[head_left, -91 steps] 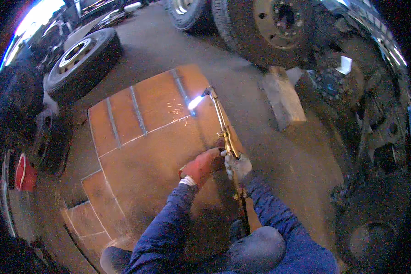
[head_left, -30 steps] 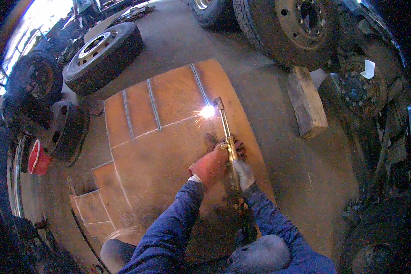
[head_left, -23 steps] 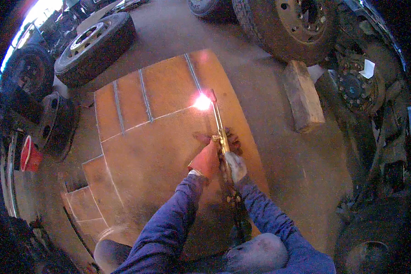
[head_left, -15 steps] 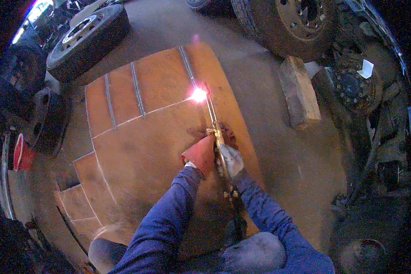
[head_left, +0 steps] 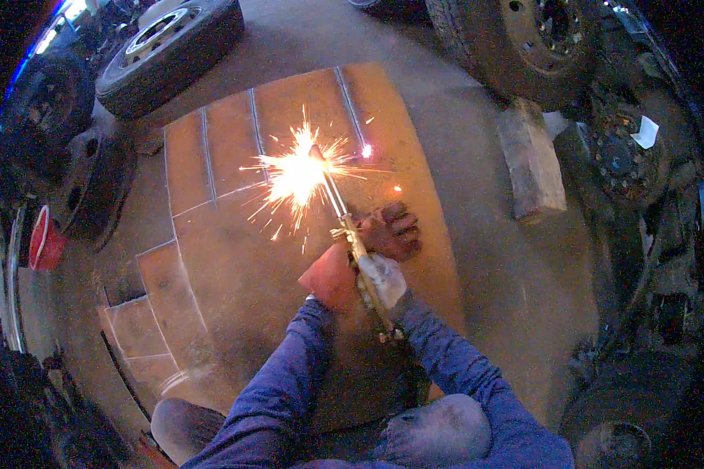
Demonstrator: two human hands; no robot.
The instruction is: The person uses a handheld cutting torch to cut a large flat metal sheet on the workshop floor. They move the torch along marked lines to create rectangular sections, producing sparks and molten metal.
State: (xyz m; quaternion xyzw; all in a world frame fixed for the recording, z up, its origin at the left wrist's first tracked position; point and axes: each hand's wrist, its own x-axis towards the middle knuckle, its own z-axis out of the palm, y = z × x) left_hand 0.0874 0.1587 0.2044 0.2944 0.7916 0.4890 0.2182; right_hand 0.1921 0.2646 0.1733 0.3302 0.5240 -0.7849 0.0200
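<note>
At eleven o'clock from the right hand [head_left: 386,278] gripping the cutting torch [head_left: 354,242], sparks [head_left: 297,173] rebounding off the metal plate [head_left: 242,262] could singe the left hand [head_left: 330,275], its hold unclear.

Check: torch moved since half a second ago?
Yes, leftward: the torch has its tip left of the rightmost line on the brown plate; before, right.

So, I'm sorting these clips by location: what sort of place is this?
Probably a heavy-vehicle repair workshop: there's a large wheel at upper right, another wheel at upper left, and a torch throwing sparks over a rust-coloured sheet.
</note>
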